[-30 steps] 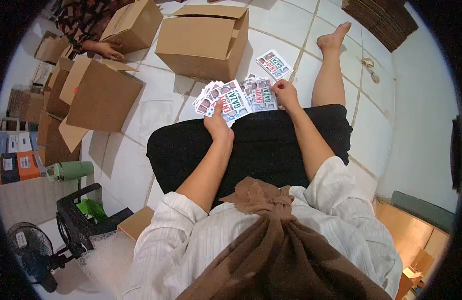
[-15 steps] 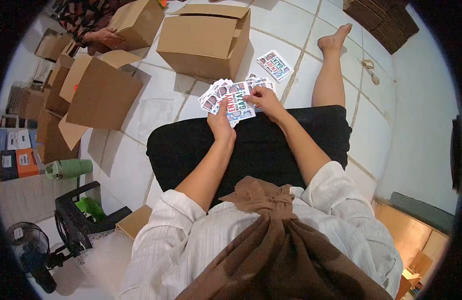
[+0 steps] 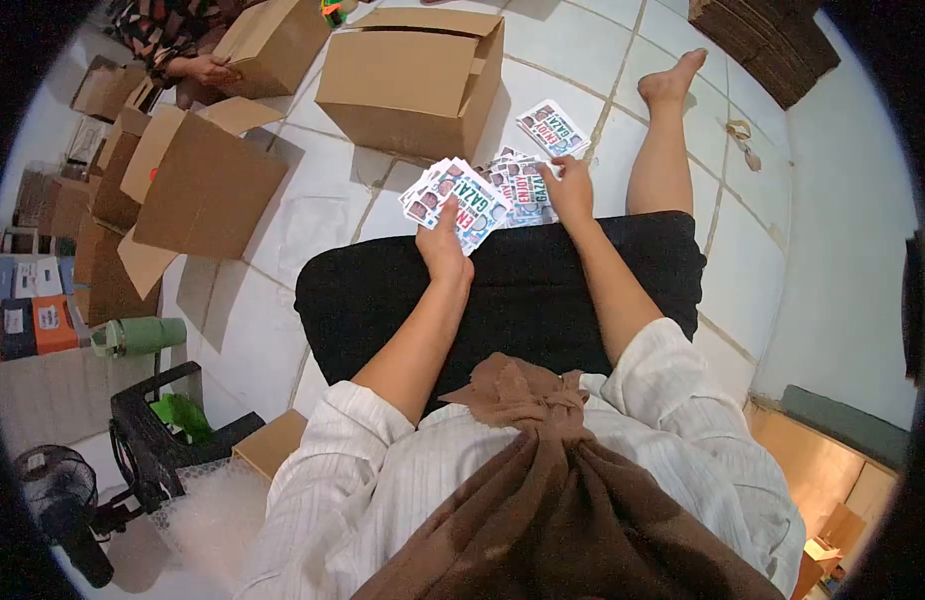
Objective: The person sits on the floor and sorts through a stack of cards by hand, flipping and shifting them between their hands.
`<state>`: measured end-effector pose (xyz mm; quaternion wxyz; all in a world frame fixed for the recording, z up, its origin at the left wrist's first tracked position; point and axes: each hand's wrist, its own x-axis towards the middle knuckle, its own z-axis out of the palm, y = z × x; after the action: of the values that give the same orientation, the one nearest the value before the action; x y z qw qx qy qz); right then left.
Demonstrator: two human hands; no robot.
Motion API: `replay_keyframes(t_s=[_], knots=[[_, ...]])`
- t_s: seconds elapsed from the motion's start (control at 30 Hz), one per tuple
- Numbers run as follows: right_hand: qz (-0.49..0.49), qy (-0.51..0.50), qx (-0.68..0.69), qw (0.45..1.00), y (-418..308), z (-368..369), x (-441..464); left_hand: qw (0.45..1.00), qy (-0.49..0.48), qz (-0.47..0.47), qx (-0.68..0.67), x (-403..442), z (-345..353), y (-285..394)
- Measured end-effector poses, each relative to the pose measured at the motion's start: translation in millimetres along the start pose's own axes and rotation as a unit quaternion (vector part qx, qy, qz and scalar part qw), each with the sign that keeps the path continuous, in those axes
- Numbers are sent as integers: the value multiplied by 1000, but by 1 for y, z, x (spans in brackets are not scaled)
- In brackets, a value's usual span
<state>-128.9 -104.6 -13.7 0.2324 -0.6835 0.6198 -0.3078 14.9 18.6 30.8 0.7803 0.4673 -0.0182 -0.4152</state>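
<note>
A fan of printed cards with red and green lettering is held in my left hand, its thumb on top, above the black cloth over my lap. Just to the right, my right hand has thumb and forefinger apart at the edge of a loose pile of similar cards on the floor. The other fingers are curled, and nothing shows between thumb and forefinger. Beyond that hand lies a neater stack of cards on the tiles.
A large cardboard box stands ahead, and an open box is at the left. Another person's hand touches a box at the upper left. A green tumbler and a black fan are at lower left.
My right hand went left to the fanned cards, then moved back right to the loose pile. The other person's hand has moved onto the box at the upper left.
</note>
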Motion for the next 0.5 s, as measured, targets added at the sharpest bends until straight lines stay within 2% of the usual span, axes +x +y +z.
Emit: replay_keyframes(t_s=[0.03, 0.1, 0.17, 0.27, 0.33, 0.43, 0.47, 0.5], knots=[[-2, -39, 111, 993, -13, -1, -1, 1000, -13, 12, 9, -3, 1, 2], [-8, -174, 171, 970, -38, -2, -11, 1000, -25, 1, 8, -5, 2, 4], [-20, -247, 268, 931, -54, -6, -25, 999, -44, -11, 19, -3, 3, 2], [8, -270, 293, 917, -54, -5, -28, 998, -65, -20, -6, -3, 2, 0], [87, -275, 383, 878, -51, -7, -24, 998, -67, -15, -14, -1, 0, -1], [105, -220, 361, 900, -40, -12, -16, 997, -69, -11, -21, 1, 1, -3], [129, -233, 400, 877, -33, -11, -11, 999, -47, -18, -20, 1, 2, -3], [129, -232, 400, 877, -30, -12, -8, 999, -26, -24, -18, 2, 1, -4]])
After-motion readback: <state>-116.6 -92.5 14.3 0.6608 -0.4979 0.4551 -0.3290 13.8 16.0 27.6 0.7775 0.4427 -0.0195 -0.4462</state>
